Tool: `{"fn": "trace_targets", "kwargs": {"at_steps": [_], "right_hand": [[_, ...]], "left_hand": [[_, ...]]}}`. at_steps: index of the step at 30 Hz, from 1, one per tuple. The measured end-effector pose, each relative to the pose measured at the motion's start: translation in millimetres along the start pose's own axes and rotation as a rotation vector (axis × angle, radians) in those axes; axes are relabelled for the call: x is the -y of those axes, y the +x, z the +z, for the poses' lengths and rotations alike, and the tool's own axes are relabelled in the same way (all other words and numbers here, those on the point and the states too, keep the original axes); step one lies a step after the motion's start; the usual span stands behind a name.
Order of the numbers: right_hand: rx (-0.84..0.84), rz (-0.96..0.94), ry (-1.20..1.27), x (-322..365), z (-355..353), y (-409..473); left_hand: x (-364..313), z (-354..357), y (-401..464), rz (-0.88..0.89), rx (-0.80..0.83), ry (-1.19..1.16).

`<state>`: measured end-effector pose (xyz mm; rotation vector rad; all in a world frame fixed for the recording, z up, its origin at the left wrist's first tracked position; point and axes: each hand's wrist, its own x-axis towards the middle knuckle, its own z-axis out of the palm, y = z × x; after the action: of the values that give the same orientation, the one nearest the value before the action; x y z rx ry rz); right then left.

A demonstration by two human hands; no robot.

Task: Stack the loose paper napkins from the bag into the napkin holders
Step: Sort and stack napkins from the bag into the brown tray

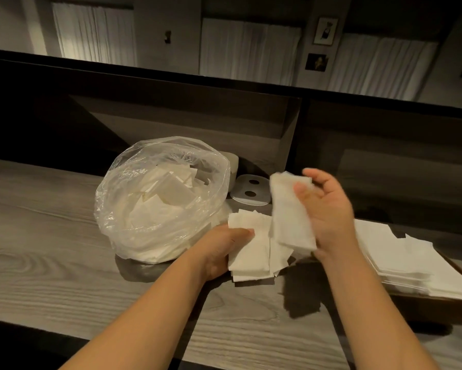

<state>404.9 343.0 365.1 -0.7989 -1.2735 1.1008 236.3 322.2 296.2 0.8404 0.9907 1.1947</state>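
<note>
A clear plastic bag [133,209] full of loose white napkins stands on the wooden counter, left of centre. My left hand [219,249] grips a flat bundle of napkins [251,252] just right of the bag, thumb on top. My right hand [328,209] holds a second, thinner bunch of napkins [288,214] upright above that bundle, thumb pressed on its front. At the right edge a dark wooden napkin holder [438,303] carries a stack of napkins [400,252].
A white plate-like lid with two dark holes [248,193] lies behind the hands, next to a pale container [233,166] half hidden by the bag. The grey wood counter [51,249] runs left to right; a dark shelf wall rises behind it.
</note>
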Motion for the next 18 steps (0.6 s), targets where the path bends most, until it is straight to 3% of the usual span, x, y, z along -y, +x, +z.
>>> {"fn": "trace_targets", "kwargs": {"at_steps": [4, 7, 11, 14, 16, 18], "right_hand": [[0.062, -0.008, -0.437, -33, 22, -1], [0.024, -0.034, -0.530, -46, 23, 0], [0.011, -0.082, -0.527, -44, 18, -1], [-0.114, 0.144, -0.430, -31, 7, 11], [-0.037, 0.424, -0.432, -24, 5, 10], [0.031, 0.509, -0.345, -25, 4, 6]], "left_hand": [[-4, 10, -3, -0.019, 0.026, -0.128], [-5, 11, -2, -0.093, 0.046, -0.251], [-2, 9, -7, 0.005, 0.069, -0.030], [-3, 6, -9, 0.035, 0.088, -0.067], [-4, 5, -10, 0.047, 0.119, -0.103], [-6, 5, -11, 0.067, 0.141, -0.115]]}}
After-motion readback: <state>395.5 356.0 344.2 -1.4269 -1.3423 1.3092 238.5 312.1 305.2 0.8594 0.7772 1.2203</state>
